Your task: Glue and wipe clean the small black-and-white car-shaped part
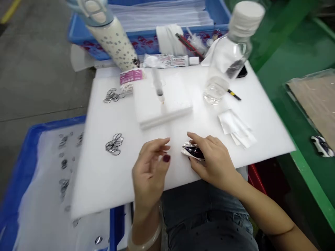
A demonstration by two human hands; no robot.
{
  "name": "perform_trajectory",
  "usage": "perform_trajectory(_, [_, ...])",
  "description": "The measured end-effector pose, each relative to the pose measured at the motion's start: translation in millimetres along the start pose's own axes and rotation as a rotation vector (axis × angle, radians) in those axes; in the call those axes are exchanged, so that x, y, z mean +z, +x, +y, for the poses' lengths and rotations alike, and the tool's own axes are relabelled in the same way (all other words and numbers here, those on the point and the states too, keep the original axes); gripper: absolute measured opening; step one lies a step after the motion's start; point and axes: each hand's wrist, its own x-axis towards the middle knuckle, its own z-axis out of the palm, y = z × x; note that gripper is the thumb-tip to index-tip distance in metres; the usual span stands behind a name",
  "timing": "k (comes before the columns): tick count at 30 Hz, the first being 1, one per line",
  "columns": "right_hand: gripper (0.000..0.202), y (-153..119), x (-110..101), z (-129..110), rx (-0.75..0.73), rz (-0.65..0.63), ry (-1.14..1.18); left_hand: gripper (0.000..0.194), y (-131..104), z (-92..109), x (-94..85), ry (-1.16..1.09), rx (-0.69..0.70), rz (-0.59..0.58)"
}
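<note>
Right hand (213, 162) fingers grip a glossy dark, perhaps plastic, piece (193, 151); left hand (150, 167) loosely curled, empty.

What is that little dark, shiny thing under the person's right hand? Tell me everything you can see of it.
The small part is glossy, dark maroon to black on top, with a white edge or base, seemingly plastic. It lies flat on the white foam board near its front edge. The right hand covers its right side, fingers touching it. The left hand hovers beside it, not touching.
</note>
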Motion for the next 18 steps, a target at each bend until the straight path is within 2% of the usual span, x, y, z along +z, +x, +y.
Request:
perform_trajectory(1, [0.053, -2.5, -8.8, 11.5, 0.036, 0.051, -0.004, 0.017, -1.8, -0.6, -0.1, -0.017, -0.01, 0.018])
perform_trajectory(3, [0.054, -16.7, -39.4, 46.7, 0.176, 0.253, -0.04, 0.012, -4.1, -0.7, 0.5, -0.03, -0.005, 0.014])
perform_trajectory(5, [0.056, -44.6, -79.6, 90.5, 0.398, 0.537, -0.184, 0.013, -5.0, 0.3, 1.0, -0.053, -0.006, -0.007])
perform_trajectory(7, [0.058, -81.2, -115.6, 132.7, 0.613, 0.692, -0.354, 0.013, -5.3, 2.2, 1.4, -0.067, -0.037, -0.01])
perform_trajectory(9, [0.06, -117.3, -138.2, 166.1, 0.818, 0.636, -0.465, 0.009, -6.0, 4.7, 1.9, -0.037, -0.071, -0.003])
perform_trajectory(11, [0.059, -146.6, -147.9, 188.1, 0.904, 0.513, -0.49, 0.005, -7.0, 7.3, 2.9, 0.009, -0.079, 0.018])
perform_trajectory(13, [0.055, -168.5, -152.5, 199.9, 0.858, 0.468, -0.497, 0.006, -7.9, 9.1, 4.0, 0.048, -0.097, 0.016])
perform_trajectory(16, [0.041, -193.2, -163.2, 208.0, 0.748, 0.535, -0.573, 0.007, -8.6, 7.6, 4.6, 0.092, -0.126, 0.023])
perform_trajectory(18, [0.033, -206.9, -173.0, 212.4, 0.743, 0.519, -0.624, 0.007, -8.9, 4.6, 4.0, 0.102, -0.097, 0.051])
